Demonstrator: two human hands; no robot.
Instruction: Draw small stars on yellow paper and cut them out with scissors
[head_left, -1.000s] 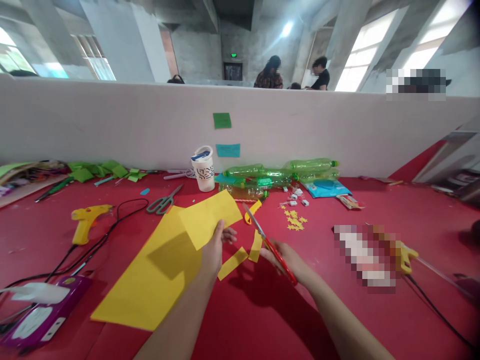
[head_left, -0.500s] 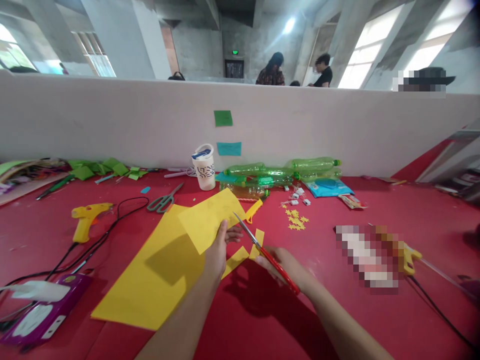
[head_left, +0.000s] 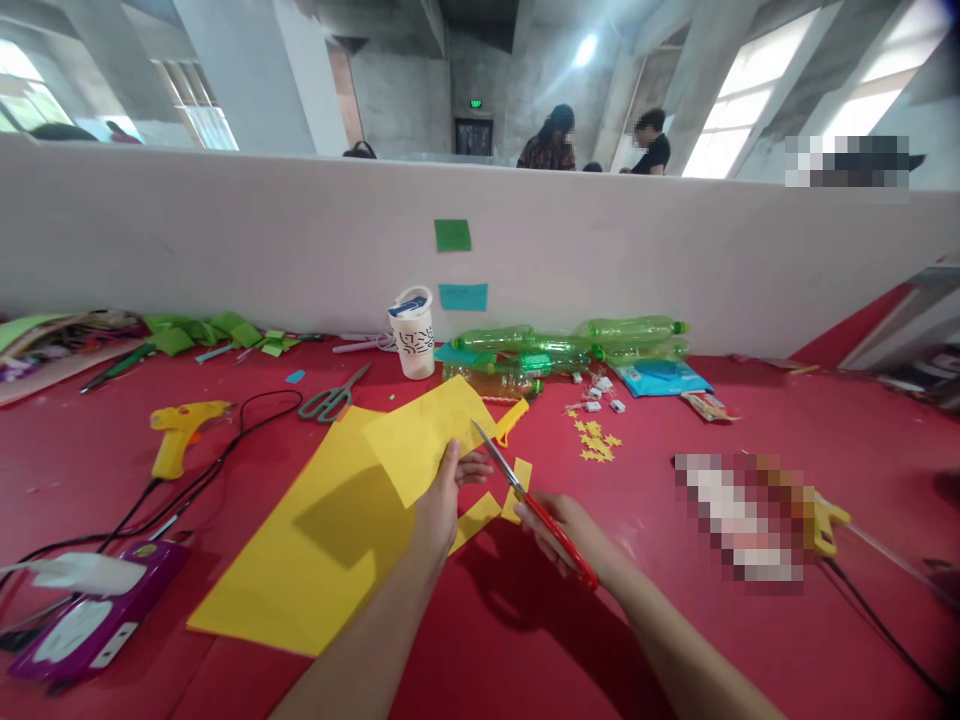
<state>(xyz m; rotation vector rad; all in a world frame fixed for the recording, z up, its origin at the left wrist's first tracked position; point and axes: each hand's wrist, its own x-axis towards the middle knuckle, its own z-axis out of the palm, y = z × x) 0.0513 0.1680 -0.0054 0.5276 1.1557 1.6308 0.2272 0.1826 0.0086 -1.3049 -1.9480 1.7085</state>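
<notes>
My left hand [head_left: 446, 490] pinches a piece of yellow paper [head_left: 420, 440] by its lower right part, held above the table. In my right hand [head_left: 562, 535] are red-handled scissors [head_left: 551, 525], their blades pointing up and left at the paper's right edge; whether they touch it I cannot tell. Two narrow yellow paper strips [head_left: 474, 522] lie beneath, between my hands. Under my left forearm spreads a large yellow sheet [head_left: 300, 560], shaded by the held piece. Small yellow paper stars [head_left: 595, 440] are scattered beyond my right hand, and a yellow-handled cutter [head_left: 512, 420] lies past the scissor tips.
Grey scissors [head_left: 330, 400], a yellow glue gun [head_left: 176, 440] with its cable and a purple power strip [head_left: 97, 615] occupy the left. Green plastic bottles [head_left: 525, 340] and a white cup [head_left: 413, 340] stand by the white partition [head_left: 300, 240]. Another glue gun [head_left: 825, 520] is at right.
The whole scene has shifted slightly to the right as my view turned a little. My hands, the paper and the scissors keep nearly the same arrangement.
</notes>
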